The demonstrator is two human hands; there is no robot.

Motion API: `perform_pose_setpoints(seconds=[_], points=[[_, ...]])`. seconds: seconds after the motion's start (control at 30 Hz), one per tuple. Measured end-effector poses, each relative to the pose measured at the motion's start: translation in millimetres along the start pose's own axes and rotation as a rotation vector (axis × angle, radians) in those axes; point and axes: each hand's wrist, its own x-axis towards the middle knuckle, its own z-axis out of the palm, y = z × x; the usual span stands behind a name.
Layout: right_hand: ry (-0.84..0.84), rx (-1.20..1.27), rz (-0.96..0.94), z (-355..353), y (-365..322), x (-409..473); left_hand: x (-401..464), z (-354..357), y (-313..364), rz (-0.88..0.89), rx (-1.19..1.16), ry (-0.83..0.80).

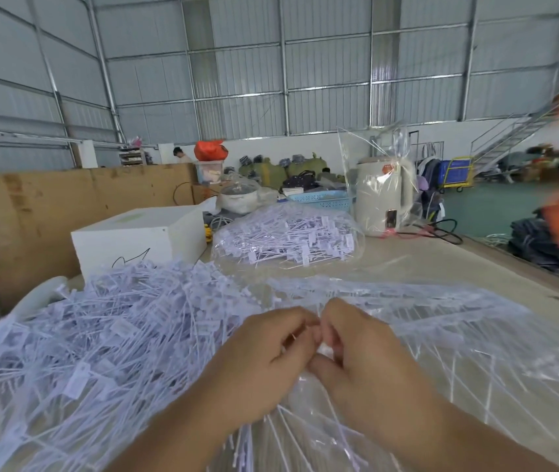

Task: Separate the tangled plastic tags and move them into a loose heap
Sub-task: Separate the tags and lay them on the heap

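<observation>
Table (pixel 458 264) w/ tag heaps (pixel 101 335), prob. warehouse, metal walls (pixel 237 63).

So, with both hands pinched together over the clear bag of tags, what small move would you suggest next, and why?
Probably draw the hands apart to free the pinched tags, then drop them on the loose heap at left. The left hand and right hand meet fingertip to fingertip on a small white bunch above the clear bag, which holds bundled tags.

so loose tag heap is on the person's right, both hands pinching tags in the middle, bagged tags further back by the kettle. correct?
One error: the loose tag heap lies on the person's left, not right, per the head view. Both hands, left hand and right hand, do pinch tags mid-frame; the bagged tags sit by the kettle.
</observation>
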Motion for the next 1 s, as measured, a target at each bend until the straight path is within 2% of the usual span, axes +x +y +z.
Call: perform_pose_setpoints(seconds=[0.03, 0.1, 0.17, 0.27, 0.37, 0.47, 0.57, 0.7, 0.83, 1.0], points=[[-0.075, -0.071, 0.056, -3, 3, 1, 0, 1, -3, -0.01, 0.039, -0.005], [-0.329, -0.165, 0.208, -10, 12, 3, 0, 1, -10, -0.039, 0.137, -0.022], [-0.485, -0.116, 0.249, -14, 22, 4, -1, 1, -15, -0.053, 0.266, -0.042], [-0.383, -0.174, 0.121, -10, 33, 8, -2, -1, -16, -0.065, 0.348, -0.004], [-0.333, -0.246, 0.013, -2, 44, 11, -2, -4, -12, -0.081, 0.345, 0.102], [-0.378, -0.368, 0.071, 7, 54, 8, -1, -9, -8, -0.088, 0.329, 0.243], [-0.43, -0.376, 0.152, 8, 55, 8, -2, -12, -5, -0.078, 0.35, 0.31], [-0.32, -0.416, 0.128, 3, 49, 11, -2, -5, 2, 0.007, 0.374, 0.295], [-0.189, -0.504, 0.004, -4, 43, 14, 0, 6, 2, 0.06, 0.424, 0.14], [-0.123, -0.475, -0.146, -27, 20, 13, 1, 1, -11, -0.078, 0.391, 0.166]])
